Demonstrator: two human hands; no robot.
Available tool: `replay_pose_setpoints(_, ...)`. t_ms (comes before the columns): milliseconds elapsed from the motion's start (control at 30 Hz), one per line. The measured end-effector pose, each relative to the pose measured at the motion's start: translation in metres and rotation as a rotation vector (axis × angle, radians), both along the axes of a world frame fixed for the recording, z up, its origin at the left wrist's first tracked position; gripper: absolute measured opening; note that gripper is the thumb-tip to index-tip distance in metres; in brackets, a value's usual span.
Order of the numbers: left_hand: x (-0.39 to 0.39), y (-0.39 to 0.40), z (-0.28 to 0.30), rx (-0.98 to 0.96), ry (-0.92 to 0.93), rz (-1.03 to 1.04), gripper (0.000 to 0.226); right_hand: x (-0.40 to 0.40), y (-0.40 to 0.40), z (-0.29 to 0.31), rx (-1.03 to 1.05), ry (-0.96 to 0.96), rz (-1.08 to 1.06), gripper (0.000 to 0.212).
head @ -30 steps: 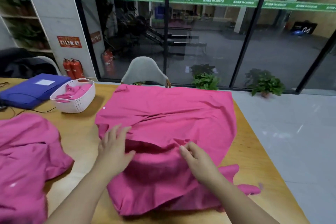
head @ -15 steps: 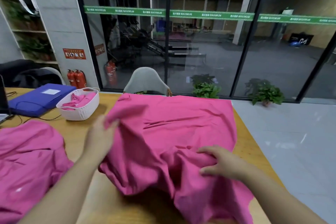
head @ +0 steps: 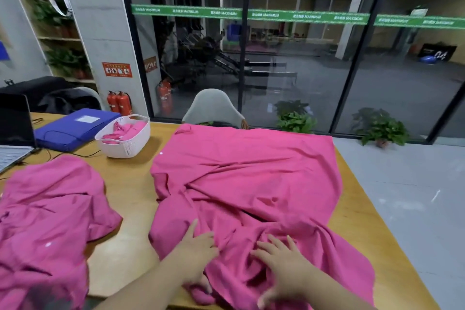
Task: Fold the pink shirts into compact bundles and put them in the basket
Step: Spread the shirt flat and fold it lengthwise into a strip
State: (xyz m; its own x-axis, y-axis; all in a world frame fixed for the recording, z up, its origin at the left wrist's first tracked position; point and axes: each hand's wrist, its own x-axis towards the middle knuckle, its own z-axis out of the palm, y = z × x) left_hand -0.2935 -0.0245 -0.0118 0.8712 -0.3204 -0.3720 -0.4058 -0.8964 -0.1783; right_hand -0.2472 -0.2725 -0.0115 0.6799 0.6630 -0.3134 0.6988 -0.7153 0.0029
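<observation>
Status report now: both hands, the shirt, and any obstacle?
Left hand and right hand flat on spread pink shirt, unfolded. Basket holds pink bundles. Second shirt waits left. Nothing blocks.

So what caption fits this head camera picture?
Both hands press a rumpled pink shirt on the table.
</observation>
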Motion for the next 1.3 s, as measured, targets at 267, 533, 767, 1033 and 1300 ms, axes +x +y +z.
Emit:
replay_pose_setpoints(267, -0.004, 0.047, 0.05, -0.354, -0.159, 0.325, 0.022, 0.008, -0.05, 0.006, 0.205, -0.045, -0.339, 0.032)
replay_pose_setpoints(533, 0.024, 0.073, 0.106, 0.078, -0.034, 0.484, 0.052, 0.054, -0.042, 0.082, 0.075, 0.026, -0.588, 0.035)
replay_pose_setpoints(767, 0.019, 0.045, 0.05, -0.137, -0.346, 0.343, 0.074, 0.031, -0.008, 0.061, 0.22, -0.275, -0.451, 0.081)
replay_pose_setpoints(1033, -0.013, 0.042, -0.009, -0.135, 0.031, 0.468, 0.081, 0.005, -0.05, -0.007, -0.028, 0.073, -0.596, 0.127)
replay_pose_setpoints(1300, 0.006, 0.075, 0.016, -0.06, 0.205, 0.416, 0.036, 0.017, -0.069, -0.013, 0.038, -0.032, -0.51, 0.043)
